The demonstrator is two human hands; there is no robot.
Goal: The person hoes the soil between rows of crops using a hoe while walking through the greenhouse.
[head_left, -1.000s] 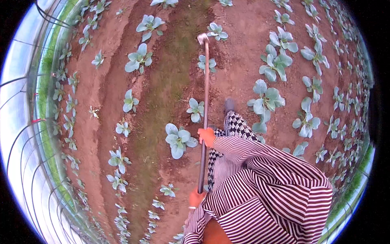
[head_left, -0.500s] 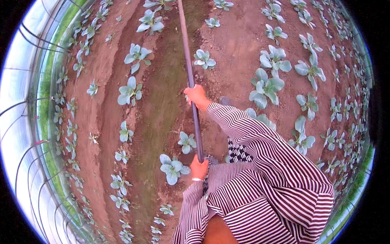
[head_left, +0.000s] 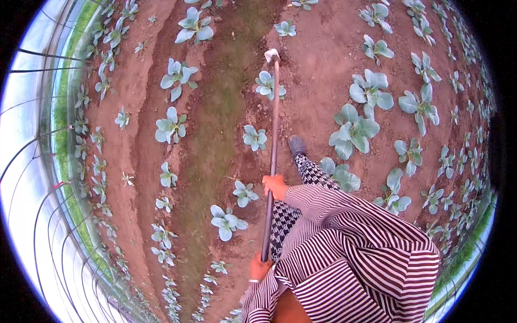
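A long-handled hoe (head_left: pixel 274 118) runs away from my body, its pale metal blade (head_left: pixel 272 54) down at the soil beyond a small leafy plant (head_left: pixel 266 85). My right hand (head_left: pixel 276 186) is wrapped round the middle of the handle. Close to my waist, my left hand (head_left: pixel 259 267) grips the butt end, with a light band at the wrist. Left of the handle grow more blue-green seedlings (head_left: pixel 254 138), and one (head_left: pixel 244 194) stands near my right hand. The shaft passes in front of part of the plant closest to the blade.
Rows of larger leafy plants (head_left: pixel 355 131) stand on the right. A greenish furrow (head_left: pixel 215 134) runs along the left, with another plant row (head_left: pixel 170 125) beyond it. My shoe (head_left: pixel 296 145) rests on the soil right of the hoe. Greenhouse film and hoops (head_left: pixel 27 145) curve along the left.
Both hands have moved down toward my body, drawing the hoe back. Its blade, outside the earlier picture, now shows at the soil. My shoe and patterned trouser leg show more.
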